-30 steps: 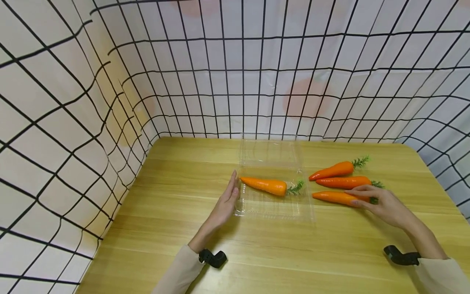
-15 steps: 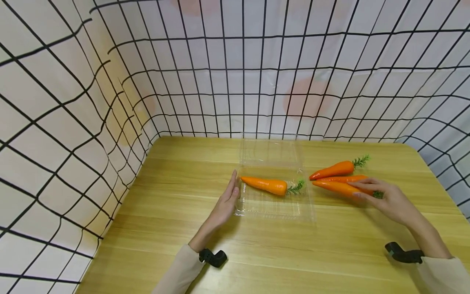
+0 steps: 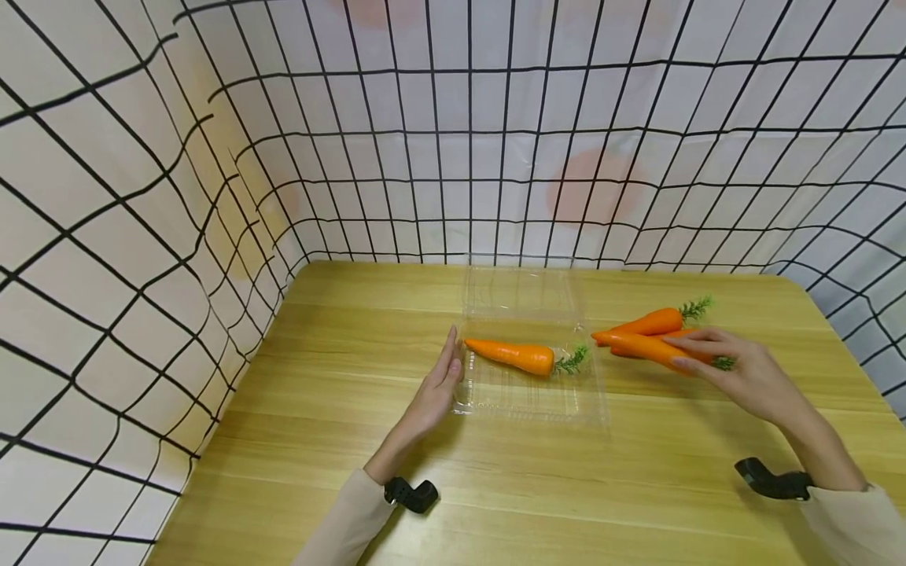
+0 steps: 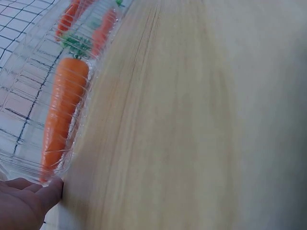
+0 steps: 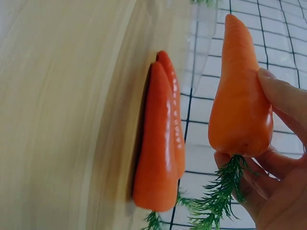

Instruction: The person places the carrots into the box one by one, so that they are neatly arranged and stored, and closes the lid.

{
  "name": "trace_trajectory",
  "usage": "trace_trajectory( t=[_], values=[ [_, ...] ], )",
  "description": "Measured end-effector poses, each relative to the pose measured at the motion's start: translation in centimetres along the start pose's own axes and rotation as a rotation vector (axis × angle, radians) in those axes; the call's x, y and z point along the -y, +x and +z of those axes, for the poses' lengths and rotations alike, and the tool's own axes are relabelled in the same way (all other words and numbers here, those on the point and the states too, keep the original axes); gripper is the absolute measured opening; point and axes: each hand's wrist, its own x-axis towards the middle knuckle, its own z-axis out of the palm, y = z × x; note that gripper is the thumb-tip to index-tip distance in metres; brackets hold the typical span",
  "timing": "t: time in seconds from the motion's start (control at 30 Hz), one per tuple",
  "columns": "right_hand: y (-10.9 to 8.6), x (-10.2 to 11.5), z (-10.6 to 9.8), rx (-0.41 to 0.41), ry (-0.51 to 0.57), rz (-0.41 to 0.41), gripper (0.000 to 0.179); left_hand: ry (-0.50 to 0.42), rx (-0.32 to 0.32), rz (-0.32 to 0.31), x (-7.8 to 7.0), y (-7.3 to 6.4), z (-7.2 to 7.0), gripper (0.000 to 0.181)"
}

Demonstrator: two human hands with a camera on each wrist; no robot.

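Observation:
My right hand [image 3: 743, 369] pinches an orange carrot [image 3: 640, 346] between thumb and fingers; the right wrist view shows this carrot [image 5: 240, 96] lifted off the table, green leaves hanging from its thick end. Beside it, two more carrots lie on the table, the nearer one [image 5: 158, 143] partly covering the other [image 5: 178, 139]. A clear plastic clamshell box [image 3: 531, 401] stands with its lid [image 3: 520, 291] folded back. One carrot [image 3: 517, 358] lies in its base, tip to the left. My left hand [image 3: 432, 393] rests with straight fingers against the box's left side.
The wooden table [image 3: 340, 338] ends at the back against a white cloth wall with a black grid [image 3: 495, 157]. Similar walls rise at the left and right. A black wrist camera [image 3: 410, 495] sits on each wrist.
My right hand has lifted the nearest carrot from the table and moved it slightly up and away, over the other two. The left hand and the box have stayed in place.

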Motion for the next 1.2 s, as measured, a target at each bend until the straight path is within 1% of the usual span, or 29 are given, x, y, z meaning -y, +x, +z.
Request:
trace_trajectory(
  t=[0.13, 0.23, 0.33, 0.43, 0.57, 0.73, 0.87, 0.97, 1.2],
  values=[
    [0.4, 1.0, 0.3, -0.003, 0.027, -0.021, 0.034, -0.002, -0.001, 0.0, -0.1, 0.1, 0.0, 0.059],
    [0.8, 1.9, 0.6, -0.016, 0.043, -0.062, 0.035, -0.002, -0.001, -0.003, -0.1, 0.1, 0.0, 0.059],
    [1.2, 2.8, 0.8, -0.026, 0.036, -0.099, 0.036, -0.003, -0.002, -0.006, -0.1, 0.1, 0.0, 0.059],
    [1.5, 3.6, 1.2, -0.016, 0.025, -0.124, 0.037, -0.007, -0.002, 0.001, 0.0, 0.1, 0.0, 0.059],
    [1.9, 4.4, 1.8, 0.006, 0.062, -0.125, 0.038, -0.009, -0.001, 0.008, 0.1, 0.2, 0.0, 0.059],
    [2.5, 5.3, 2.5, 0.011, 0.114, -0.155, 0.041, -0.005, -0.002, 0.001, 0.1, 0.2, 0.0, 0.059],
    [2.9, 5.9, 2.9, 0.024, 0.123, -0.185, 0.041, -0.006, -0.002, -0.001, 0.1, 0.2, 0.0, 0.059],
    [3.1, 6.4, 3.2, 0.04, 0.121, -0.192, 0.038, 0.003, -0.002, -0.007, 0.0, 0.2, 0.0, 0.059],
    [3.7, 7.9, 4.3, 0.074, 0.149, -0.185, 0.036, 0.013, -0.004, -0.007, -0.1, 0.1, 0.0, 0.059]
  ],
)
